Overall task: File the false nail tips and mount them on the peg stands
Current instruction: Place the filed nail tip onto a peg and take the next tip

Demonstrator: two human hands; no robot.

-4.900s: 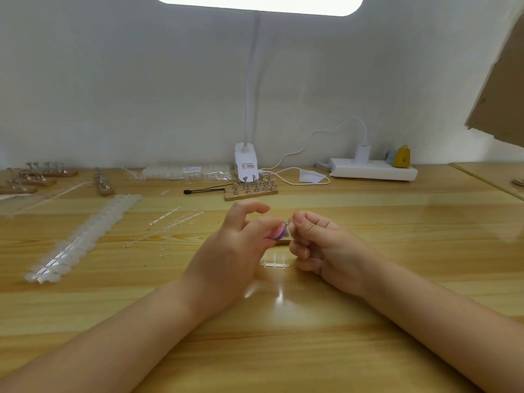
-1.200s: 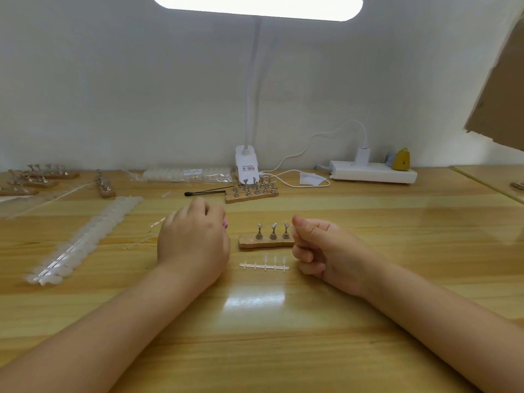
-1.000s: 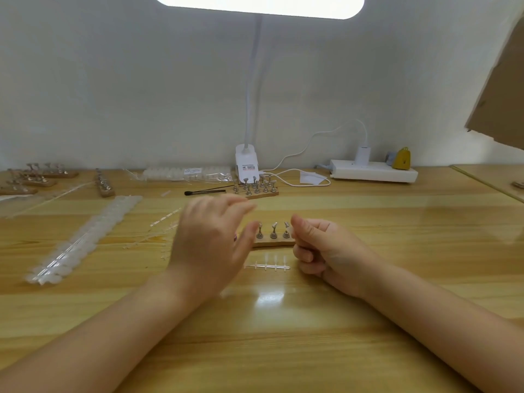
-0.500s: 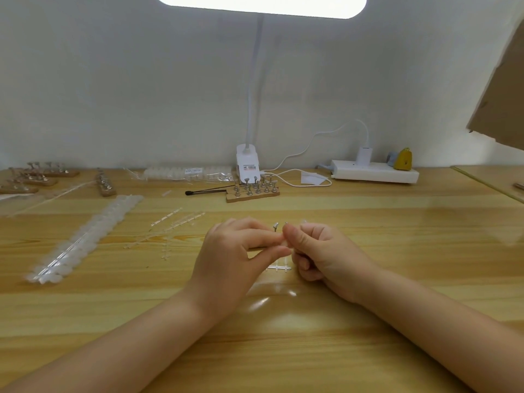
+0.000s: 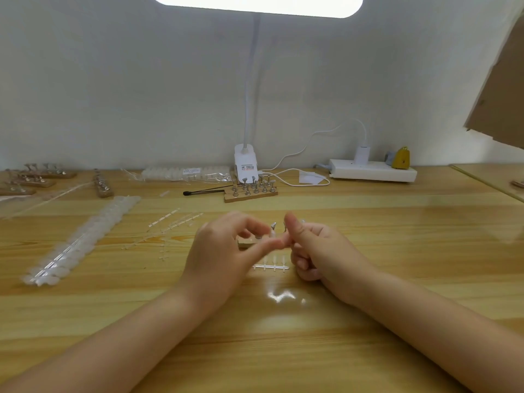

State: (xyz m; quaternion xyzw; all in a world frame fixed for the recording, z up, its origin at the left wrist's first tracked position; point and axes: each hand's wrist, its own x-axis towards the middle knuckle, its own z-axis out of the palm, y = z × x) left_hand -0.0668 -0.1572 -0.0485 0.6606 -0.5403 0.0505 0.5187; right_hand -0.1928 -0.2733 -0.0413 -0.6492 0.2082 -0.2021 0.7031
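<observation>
Your left hand and right hand meet at the middle of the desk, just over a small wooden peg stand whose metal pegs rise between your fingertips. Your left thumb and forefinger are curled toward each other around one of the pegs, with a pale nail tip at their ends; the motion blur there keeps it unclear whether you pinch the tip or the peg. Your right hand is clenched, thumb up, and its fingertips touch your left thumb; I cannot tell what, if anything, it grasps.

Just in front of the stand, toward you, lies a clear sprue with short stubs. A long row of nail tips runs diagonally on the left, with loose clear sprue strips between it and your hands. A second peg stand sits farther back beside the lamp base, a black-tipped stick touching its left end. More stands lie at the far left, and a white power strip is against the wall.
</observation>
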